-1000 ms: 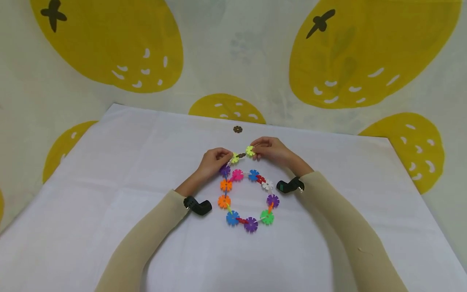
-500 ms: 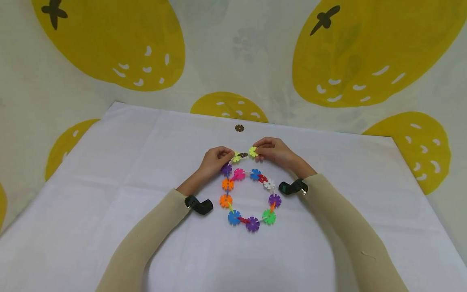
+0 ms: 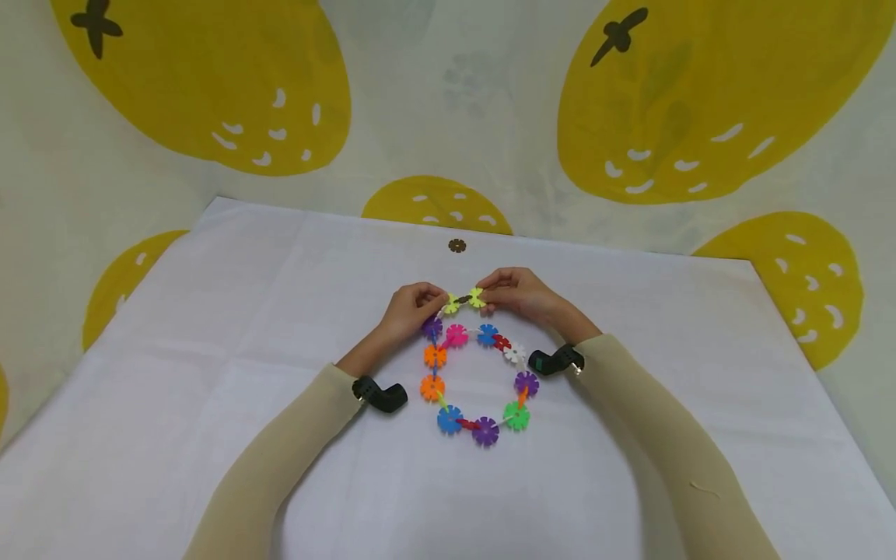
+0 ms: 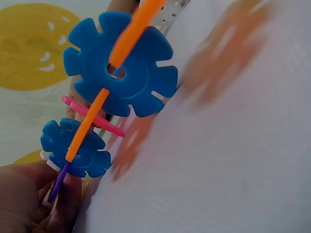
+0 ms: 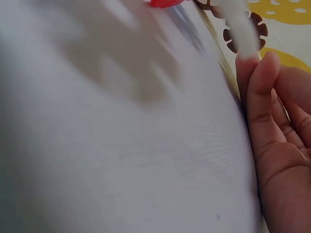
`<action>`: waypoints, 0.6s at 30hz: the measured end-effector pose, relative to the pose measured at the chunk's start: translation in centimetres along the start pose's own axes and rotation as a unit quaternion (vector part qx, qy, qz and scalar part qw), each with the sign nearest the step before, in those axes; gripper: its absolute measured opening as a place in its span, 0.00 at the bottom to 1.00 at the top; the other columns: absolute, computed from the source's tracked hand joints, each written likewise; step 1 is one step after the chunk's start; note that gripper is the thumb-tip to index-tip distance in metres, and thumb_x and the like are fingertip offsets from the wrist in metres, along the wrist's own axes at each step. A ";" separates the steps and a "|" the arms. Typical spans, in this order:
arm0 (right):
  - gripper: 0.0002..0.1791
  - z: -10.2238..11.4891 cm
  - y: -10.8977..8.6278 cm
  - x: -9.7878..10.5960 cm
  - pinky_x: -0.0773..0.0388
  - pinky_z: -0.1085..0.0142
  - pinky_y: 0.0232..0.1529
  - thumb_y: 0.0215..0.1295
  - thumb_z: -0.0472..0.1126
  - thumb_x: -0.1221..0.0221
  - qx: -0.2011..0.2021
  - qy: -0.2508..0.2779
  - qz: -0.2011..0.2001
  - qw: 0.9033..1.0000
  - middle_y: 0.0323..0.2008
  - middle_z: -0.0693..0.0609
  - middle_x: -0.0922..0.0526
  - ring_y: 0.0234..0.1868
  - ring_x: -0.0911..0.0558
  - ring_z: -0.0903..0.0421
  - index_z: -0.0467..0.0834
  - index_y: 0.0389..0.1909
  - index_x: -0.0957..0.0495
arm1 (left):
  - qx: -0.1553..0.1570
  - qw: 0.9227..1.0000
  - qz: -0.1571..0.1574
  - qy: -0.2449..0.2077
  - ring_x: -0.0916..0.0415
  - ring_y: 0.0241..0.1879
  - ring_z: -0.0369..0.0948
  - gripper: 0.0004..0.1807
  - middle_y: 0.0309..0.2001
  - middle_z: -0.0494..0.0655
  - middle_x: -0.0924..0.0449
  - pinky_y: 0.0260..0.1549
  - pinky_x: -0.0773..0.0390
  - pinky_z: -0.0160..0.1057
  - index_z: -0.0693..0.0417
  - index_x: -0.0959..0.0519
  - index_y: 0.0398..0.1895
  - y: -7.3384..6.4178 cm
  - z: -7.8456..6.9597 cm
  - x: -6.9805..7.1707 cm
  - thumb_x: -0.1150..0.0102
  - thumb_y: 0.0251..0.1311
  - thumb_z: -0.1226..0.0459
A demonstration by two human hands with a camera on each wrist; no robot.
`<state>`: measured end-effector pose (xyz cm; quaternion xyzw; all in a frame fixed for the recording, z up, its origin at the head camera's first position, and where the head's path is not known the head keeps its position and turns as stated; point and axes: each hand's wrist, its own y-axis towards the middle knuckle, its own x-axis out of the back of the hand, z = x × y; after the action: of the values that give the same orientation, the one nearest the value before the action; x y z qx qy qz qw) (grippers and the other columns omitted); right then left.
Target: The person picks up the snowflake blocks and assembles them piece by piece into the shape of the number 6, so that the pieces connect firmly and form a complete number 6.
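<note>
Colourful notched plastic snowflake discs are joined into a chain that curves round as a ring, with an orange disc (image 3: 432,387) and a green disc (image 3: 517,416) among them. At the chain's far end, my left hand (image 3: 413,309) pinches it by a light yellow disc (image 3: 451,304). A brown disc (image 3: 463,299) sticks out from that one. My right hand (image 3: 521,293) pinches another light yellow disc (image 3: 477,297), which meets the brown disc; how deep the slots engage is too small to tell. In the left wrist view, blue discs (image 4: 87,167) hide part of the left fingers.
One loose brown disc (image 3: 457,246) lies near the back edge of the white-covered table (image 3: 210,327). Behind it hangs a cloth with large yellow fruit prints (image 3: 448,204). The near part of the ring lies between the two forearms.
My right hand has moved left and slightly down, bringing its yellow disc against the brown disc at the chain's end. The left hand keeps its hold almost in place.
</note>
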<state>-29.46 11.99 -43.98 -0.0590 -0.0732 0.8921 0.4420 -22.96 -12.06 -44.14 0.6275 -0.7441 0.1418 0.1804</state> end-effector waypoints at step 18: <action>0.12 0.4 0.5 0.3 0.18 0.64 0.41 0.69 0.31 0.44 0.013 -0.066 0.062 0.996 0.35 0.44 0.18 0.30 0.17 0.53 0.33 0.51 0.24 | -0.022 0.999 0.034 -0.025 0.26 0.29 0.35 0.14 0.36 0.54 0.17 0.31 0.28 0.30 0.63 0.18 0.46 0.1 0.2 0.0 0.43 0.68 0.61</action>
<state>-30.11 11.90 -43.68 0.0010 -0.0869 0.9205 0.3811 -23.08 -12.17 -44.31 0.6012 -0.7720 0.1155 0.1712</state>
